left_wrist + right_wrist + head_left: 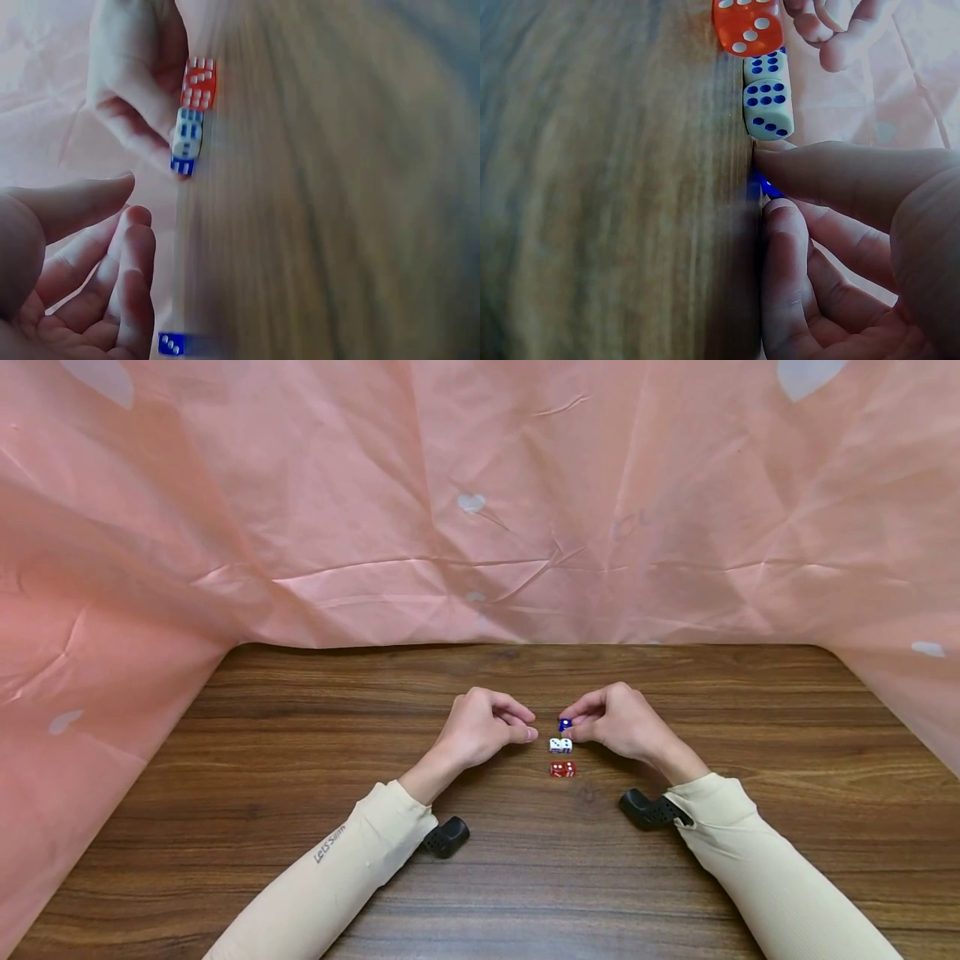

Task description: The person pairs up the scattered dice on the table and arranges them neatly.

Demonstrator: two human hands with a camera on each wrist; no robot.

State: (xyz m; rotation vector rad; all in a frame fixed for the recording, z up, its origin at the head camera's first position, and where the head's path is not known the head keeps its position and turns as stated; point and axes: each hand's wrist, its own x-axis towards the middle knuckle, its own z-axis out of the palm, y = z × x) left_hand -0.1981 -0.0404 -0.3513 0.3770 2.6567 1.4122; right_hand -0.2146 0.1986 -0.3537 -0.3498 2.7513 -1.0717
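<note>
My right hand (626, 722) pinches a blue die (566, 724) between thumb and fingertips, low over the table. In the right wrist view the thumb and fingers mostly cover that blue die (769, 185). Just nearer to me, two white dice (560, 745) with blue pips sit side by side; in front of them are two red dice (562, 768) with white pips. Left of these rows is my left hand (476, 727), fingers loosely bent, holding nothing. Another blue die (171, 343) shows past the left fingers in the left wrist view; I cannot make it out in the head view.
The dice stand on a brown wood-grain table (337, 910). A pink cloth (337, 510) with pale hearts hangs behind the table and at its sides. Black devices are worn at the left wrist (447, 837) and the right wrist (647, 810), by the cream sleeves.
</note>
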